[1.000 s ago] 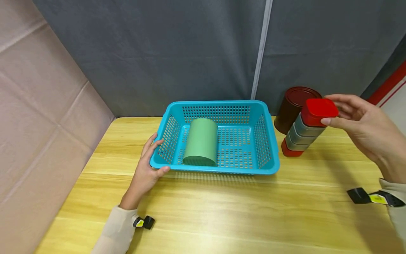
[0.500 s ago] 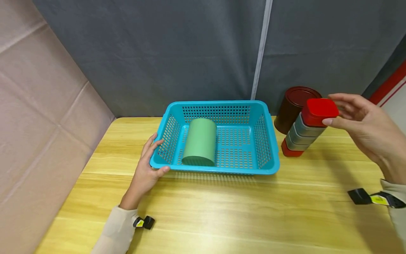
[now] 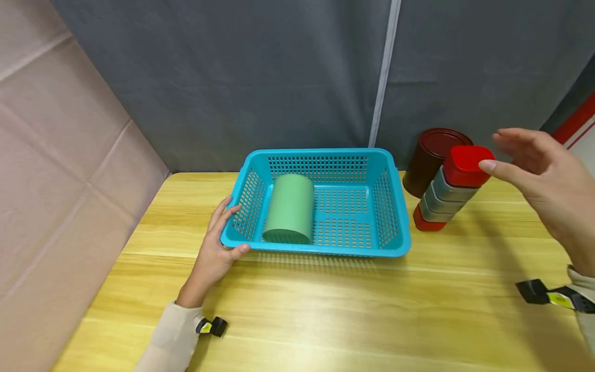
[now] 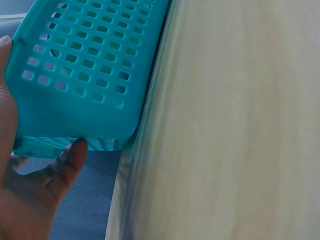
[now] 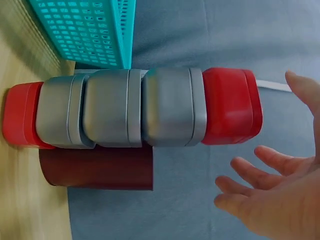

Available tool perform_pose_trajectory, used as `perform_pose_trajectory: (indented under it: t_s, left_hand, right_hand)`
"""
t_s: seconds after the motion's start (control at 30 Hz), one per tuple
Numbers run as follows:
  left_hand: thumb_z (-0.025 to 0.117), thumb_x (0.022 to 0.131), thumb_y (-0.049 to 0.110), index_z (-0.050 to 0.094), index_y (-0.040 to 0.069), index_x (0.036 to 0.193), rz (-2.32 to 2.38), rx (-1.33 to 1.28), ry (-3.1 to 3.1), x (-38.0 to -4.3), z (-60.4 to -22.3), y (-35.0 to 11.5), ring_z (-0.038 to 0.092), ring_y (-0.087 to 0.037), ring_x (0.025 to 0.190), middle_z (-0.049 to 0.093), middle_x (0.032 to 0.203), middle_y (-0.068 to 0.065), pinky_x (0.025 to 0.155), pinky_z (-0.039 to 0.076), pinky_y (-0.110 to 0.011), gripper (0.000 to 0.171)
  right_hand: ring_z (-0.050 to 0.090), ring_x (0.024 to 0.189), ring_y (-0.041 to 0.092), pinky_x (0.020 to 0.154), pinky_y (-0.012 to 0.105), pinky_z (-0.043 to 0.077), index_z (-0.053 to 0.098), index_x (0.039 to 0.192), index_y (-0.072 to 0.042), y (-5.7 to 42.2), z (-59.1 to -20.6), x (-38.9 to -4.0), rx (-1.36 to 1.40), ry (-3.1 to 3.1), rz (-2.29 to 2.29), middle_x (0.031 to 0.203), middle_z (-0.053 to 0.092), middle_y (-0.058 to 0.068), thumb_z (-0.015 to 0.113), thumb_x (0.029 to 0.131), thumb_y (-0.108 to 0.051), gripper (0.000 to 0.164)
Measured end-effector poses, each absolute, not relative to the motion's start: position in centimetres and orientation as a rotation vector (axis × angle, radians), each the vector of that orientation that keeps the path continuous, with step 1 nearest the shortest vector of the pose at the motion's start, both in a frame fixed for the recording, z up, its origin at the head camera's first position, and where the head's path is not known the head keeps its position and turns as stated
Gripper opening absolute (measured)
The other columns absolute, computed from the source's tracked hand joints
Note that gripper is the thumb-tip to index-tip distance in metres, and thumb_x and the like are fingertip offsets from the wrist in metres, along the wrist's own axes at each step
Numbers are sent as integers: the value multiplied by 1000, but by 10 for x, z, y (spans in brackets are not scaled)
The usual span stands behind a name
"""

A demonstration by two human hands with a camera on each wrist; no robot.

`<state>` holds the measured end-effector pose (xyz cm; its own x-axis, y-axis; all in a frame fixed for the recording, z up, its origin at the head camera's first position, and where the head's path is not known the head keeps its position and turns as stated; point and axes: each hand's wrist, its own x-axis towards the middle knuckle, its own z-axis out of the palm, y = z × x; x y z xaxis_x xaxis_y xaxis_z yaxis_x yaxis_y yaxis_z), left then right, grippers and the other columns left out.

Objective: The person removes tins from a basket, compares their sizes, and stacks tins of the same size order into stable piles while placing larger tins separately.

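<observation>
My left hand (image 3: 215, 253) grips the front left corner of a turquoise plastic basket (image 3: 316, 252), its thumb at the front rim and fingers on the left side. A light green cylinder (image 3: 290, 206) lies on its side in the basket's left half. To the right stands an upright stack of small lidded boxes: a red box (image 3: 467, 166) on top, several silver-grey boxes (image 5: 111, 107) in the middle and a red box (image 5: 24, 114) at the bottom. My right hand (image 3: 550, 181) hovers just right of the top box, fingers spread apart from it and holding nothing.
A dark brown cylindrical canister (image 3: 425, 161) with a lid stands behind the stack. The wooden table (image 3: 297, 310) reaches back to a grey curtain (image 3: 260, 88). A beige cloth wall (image 3: 60, 170) is on the left.
My right hand has drawn off to the right from the top red box and its fingers have opened. The green cylinder has rolled slightly left. My left hand stays put.
</observation>
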<state>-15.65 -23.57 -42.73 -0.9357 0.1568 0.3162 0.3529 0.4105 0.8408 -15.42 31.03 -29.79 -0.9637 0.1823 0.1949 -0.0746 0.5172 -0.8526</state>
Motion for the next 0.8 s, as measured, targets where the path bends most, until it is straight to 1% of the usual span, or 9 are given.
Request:
perform_pose_trajectory:
  t_s: [0.1, 0.17, 0.27, 0.3, 0.37, 0.5, 0.57, 0.63, 0.8]
  left_hand:
    - [88, 78, 10, 49, 11, 154, -1546, -444, -2483, -156, -427, -236, 17, -31, 160, 18, 175, 4, 118, 28, -17, 86]
    - [88, 78, 11, 49, 11, 155, -1544, -441, -2489, -156, -427, -235, 16, -31, 160, 18, 175, 4, 123, 29, -32, 86]
    - [88, 78, 13, 49, 12, 155, -1542, -445, -2489, -156, -426, -235, 16, -31, 160, 17, 175, 0, 123, 26, -55, 86]
    - [88, 78, 13, 49, 12, 155, -1543, -448, -2487, -157, -426, -235, 16, -32, 160, 17, 175, -1, 122, 26, -59, 86]
    - [88, 78, 13, 49, 13, 155, -1542, -443, -2490, -156, -426, -235, 16, -31, 160, 17, 175, 0, 124, 27, -53, 86]
    - [88, 78, 12, 49, 14, 155, -1540, -436, -2493, -156, -427, -235, 16, -31, 160, 17, 175, 3, 119, 29, -22, 85]
    - [88, 78, 12, 49, 13, 154, -1543, -439, -2487, -157, -427, -234, 16, -31, 160, 18, 175, 4, 115, 27, -13, 85]
    - [88, 78, 13, 50, 13, 154, -1547, -438, -2485, -157, -427, -234, 17, -30, 160, 18, 175, 5, 115, 28, -14, 85]
    - [89, 78, 16, 50, 15, 154, -1532, -431, -2494, -156, -426, -234, 17, -28, 160, 19, 174, 7, 123, 29, -37, 85]
  right_hand:
    - [37, 139, 3, 92, 0, 34, 42, 159, -32, 303, -293, -152, -108, -2495, 1380, 159, 44, -13, 69, 102, -23, 63]
    - [34, 147, 4, 107, 3, 28, 41, 160, -31, 297, -289, -149, -93, -2484, 1348, 163, 41, -11, 68, 102, -23, 64]
    - [25, 157, 7, 125, 17, 18, 38, 162, -31, 289, -284, -145, -88, -2495, 1245, 169, 34, -10, 67, 102, -25, 67]
    - [21, 160, 10, 130, 28, 16, 37, 163, -32, 285, -282, -144, -98, -2514, 1199, 171, 31, -10, 67, 102, -28, 68]
    - [19, 162, 17, 132, 43, 16, 36, 164, -31, 279, -278, -141, -107, -2546, 1108, 173, 27, -6, 69, 100, -32, 71]
    - [20, 161, 32, 126, 65, 18, 38, 164, -22, 265, -272, -135, -66, -2572, 987, 174, 27, 5, 73, 97, -33, 76]
    - [21, 161, 36, 128, 65, 14, 39, 162, -15, 256, -270, -132, -8, -2556, 968, 173, 29, 10, 75, 96, -28, 77]
    - [21, 160, 40, 130, 62, 6, 41, 161, -8, 247, -269, -131, 60, -2535, 965, 171, 31, 15, 77, 94, -22, 77]
    - [28, 157, 43, 129, 58, -8, 47, 154, -1, 224, -270, -132, 217, -2493, 979, 166, 38, 22, 83, 88, -15, 76]
